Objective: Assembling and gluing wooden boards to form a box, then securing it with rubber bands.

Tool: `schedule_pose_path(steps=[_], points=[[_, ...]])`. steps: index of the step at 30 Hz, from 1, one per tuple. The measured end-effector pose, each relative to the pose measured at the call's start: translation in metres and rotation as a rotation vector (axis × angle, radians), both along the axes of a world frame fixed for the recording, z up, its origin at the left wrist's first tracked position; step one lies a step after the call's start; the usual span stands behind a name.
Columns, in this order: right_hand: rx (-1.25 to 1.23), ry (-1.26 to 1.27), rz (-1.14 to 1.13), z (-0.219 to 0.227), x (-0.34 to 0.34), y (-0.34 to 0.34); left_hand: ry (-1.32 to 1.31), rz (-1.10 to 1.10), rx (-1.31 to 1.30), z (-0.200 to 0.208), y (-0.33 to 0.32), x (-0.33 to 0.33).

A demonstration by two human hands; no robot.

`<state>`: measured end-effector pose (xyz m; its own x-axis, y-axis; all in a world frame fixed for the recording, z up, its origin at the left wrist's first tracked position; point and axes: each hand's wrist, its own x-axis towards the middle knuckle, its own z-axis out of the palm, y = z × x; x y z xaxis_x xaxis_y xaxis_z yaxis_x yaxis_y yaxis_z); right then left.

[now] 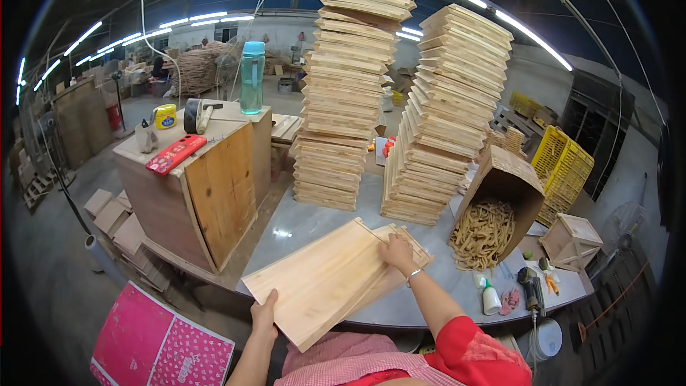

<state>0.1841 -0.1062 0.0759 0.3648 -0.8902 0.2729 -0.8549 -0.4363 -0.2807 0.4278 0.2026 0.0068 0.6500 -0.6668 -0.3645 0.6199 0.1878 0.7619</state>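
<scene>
A pale wooden board (314,282) lies aslant over the near edge of the grey table, its near corner sticking out past that edge. My left hand (264,316) grips its left end, thumb on top and fingers mostly hidden beneath. On the right, my right hand (398,251) is closed at the far end of the boards, its fingers curled over the wood. Beneath the top piece another wooden board (386,282) shows, partly covered. Two tall stacks of wooden pieces, a left stack (336,114) and a right stack (446,121), rise behind the boards.
A tipped cardboard box (525,179) holding tan strips (486,234) stands at right. Near it are a white bottle (491,299) and a power tool (531,289). At left, a wooden cabinet (218,196) carries a blue bottle (252,78), tape roll (193,116) and red phone-like item (176,155).
</scene>
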Motion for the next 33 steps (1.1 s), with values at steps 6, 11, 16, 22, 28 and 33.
schedule_pose_path(steps=[6, 11, 16, 22, 28, 33], points=[[0.036, 0.146, 0.024, -0.018, 0.011, -0.004, -0.265, 0.123, 0.118, 0.016, 0.036, -0.021], [0.051, 0.028, 0.107, -0.042, 0.032, -0.025, -0.678, -0.006, 0.259, -0.004, 0.046, -0.019], [0.103, 0.0, 0.043, -0.011, 0.052, -0.014, -0.796, -0.059, 0.355, 0.012, 0.038, -0.014], [0.087, -0.321, 0.095, 0.026, 0.049, -0.005, -0.646, 0.1, 0.116, 0.069, 0.049, -0.018], [0.038, -0.936, 0.275, 0.025, 0.029, -0.002, -0.772, 0.066, -0.041, 0.127, 0.067, -0.014], [0.1, -0.954, 0.235, 0.001, -0.007, -0.007, -1.612, 0.12, -0.106, 0.108, 0.049, 0.0]])
